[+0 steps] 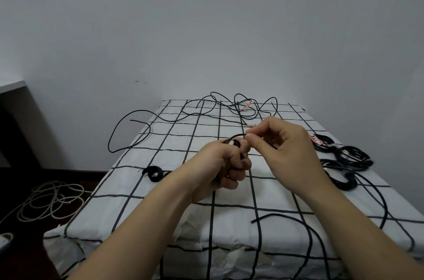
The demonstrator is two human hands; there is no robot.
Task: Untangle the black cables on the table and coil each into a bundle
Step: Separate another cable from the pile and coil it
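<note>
My left hand (223, 165) is closed around a small coil of black cable (238, 149), held above the middle of the table. My right hand (284, 144) pinches that cable's free end (239, 135) between thumb and forefinger, just above the left fist. A tangle of loose black cables (229, 107) lies at the far end of the table, with one long loop (119, 133) hanging off the left side. Several coiled black bundles (344, 158) lie at the right edge. Another loose black cable (309, 229) curves across the near right.
The table is covered by a white cloth with a black grid (183, 188). A small black roll (154, 173) lies on its left part. Grey cable (50, 201) lies in loops on the dark floor to the left. A pale wall stands close behind the table.
</note>
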